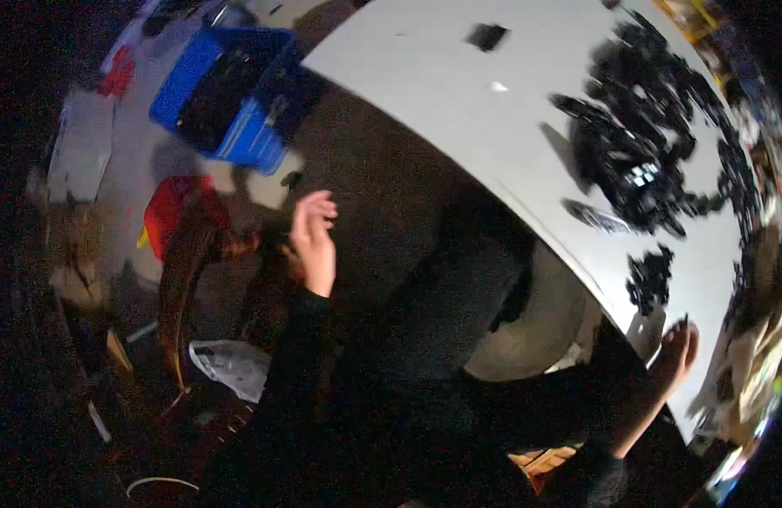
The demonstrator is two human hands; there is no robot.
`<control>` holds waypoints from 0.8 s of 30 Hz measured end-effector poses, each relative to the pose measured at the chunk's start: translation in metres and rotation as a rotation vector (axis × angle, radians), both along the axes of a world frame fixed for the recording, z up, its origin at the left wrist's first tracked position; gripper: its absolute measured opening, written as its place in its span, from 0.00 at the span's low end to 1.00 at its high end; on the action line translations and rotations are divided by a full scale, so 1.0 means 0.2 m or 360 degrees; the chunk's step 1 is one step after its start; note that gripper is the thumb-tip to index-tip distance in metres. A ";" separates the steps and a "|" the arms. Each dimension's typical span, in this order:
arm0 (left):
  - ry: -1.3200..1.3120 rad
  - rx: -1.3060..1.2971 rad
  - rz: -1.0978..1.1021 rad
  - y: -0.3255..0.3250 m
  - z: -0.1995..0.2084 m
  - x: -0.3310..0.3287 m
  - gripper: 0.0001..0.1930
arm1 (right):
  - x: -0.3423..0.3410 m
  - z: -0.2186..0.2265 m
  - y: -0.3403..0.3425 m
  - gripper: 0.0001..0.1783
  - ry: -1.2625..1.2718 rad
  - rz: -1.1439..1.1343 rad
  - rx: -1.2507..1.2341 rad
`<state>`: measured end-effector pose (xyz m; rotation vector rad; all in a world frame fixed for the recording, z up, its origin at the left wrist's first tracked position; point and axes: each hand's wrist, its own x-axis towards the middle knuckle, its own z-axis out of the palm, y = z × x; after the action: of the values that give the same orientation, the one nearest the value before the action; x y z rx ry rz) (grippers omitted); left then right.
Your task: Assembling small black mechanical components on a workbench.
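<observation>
My left hand [315,241] is off the table's edge, its fingers loosely apart with nothing between them. Just beyond its fingertips is a small dark piece [291,179]; whether it is in the air or lying on something I cannot tell. At the near edge of the white table [433,93], the fingers of my right hand [674,360] pinch a small black piece [685,320]. Close by lies a small pile of black pieces [651,278]. Farther back, a larger heap of shiny black pieces [632,127] spreads along the table.
A blue bin [171,89] with dark contents stands at the far left. Nearer are a red container [183,212] and a clear plastic bag [234,366] on the floor. A dark flat piece [487,36] and a small white scrap [498,86] lie on the table.
</observation>
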<state>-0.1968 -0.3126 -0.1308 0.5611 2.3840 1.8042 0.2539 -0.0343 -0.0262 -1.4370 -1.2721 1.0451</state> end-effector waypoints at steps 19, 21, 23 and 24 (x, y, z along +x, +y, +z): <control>-0.0923 -0.0543 0.0302 -0.20 -1.28 -0.58 0.16 | -0.74 0.14 -0.50 0.10 -0.1344 0.1017 0.0105; -0.1023 -0.0492 0.0160 0.04 -1.32 -0.56 0.16 | -1.06 0.25 -0.57 0.10 -0.1636 0.0346 -0.0881; -0.1035 -0.0461 0.0137 0.05 -1.44 -0.66 0.16 | -0.91 0.13 -0.64 0.11 -0.1254 0.0321 -0.0633; -0.1061 -0.0440 0.0101 0.11 -1.50 -0.67 0.16 | -0.81 0.07 -0.67 0.12 -0.0899 0.0281 -0.0376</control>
<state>-0.3312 -0.2912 -0.4304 -0.1372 2.1187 1.3477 0.0924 -0.1680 -0.0112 -1.9149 -1.7432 0.9591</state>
